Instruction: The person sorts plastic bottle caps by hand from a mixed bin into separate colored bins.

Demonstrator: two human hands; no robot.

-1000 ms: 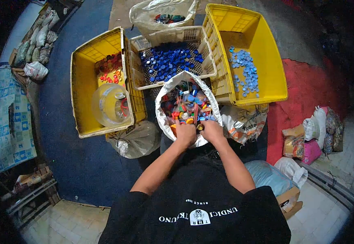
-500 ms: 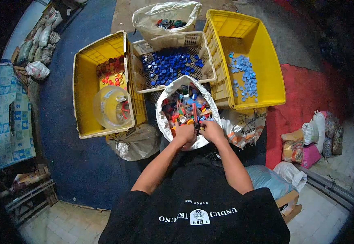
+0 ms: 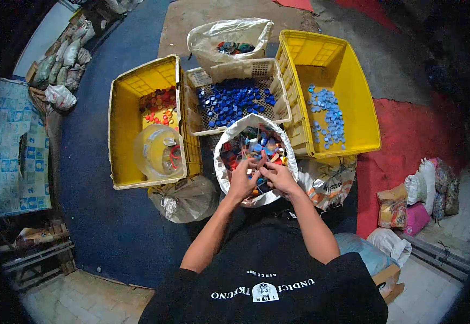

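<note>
A white sack [image 3: 225, 178] stands in front of me, its rim rolled back, full of mixed coloured plastic caps [image 3: 256, 144] and small bits. Over its near half, my left hand [image 3: 241, 181] and my right hand [image 3: 279, 179] come close together with fingers bent and thumbs inward. Both look closed in a pinch, but whatever lies between the fingertips is too small to make out. Just beyond the sack, a white perforated crate [image 3: 194, 121] holds dark blue caps [image 3: 235, 100].
On the left, a yellow crate [image 3: 121, 119] holds red and orange caps and a clear tub [image 3: 156, 151]. A yellow crate [image 3: 362, 124] on the right holds light blue caps [image 3: 327, 113]. Behind stands a pale sack [image 3: 205, 43]. Tied sacks [image 3: 186, 200] lie under the crates.
Both hands have lifted from deep among the caps at the sack's near side and drawn closer together. The whole view has shifted slightly, with the crates lower in it.
</note>
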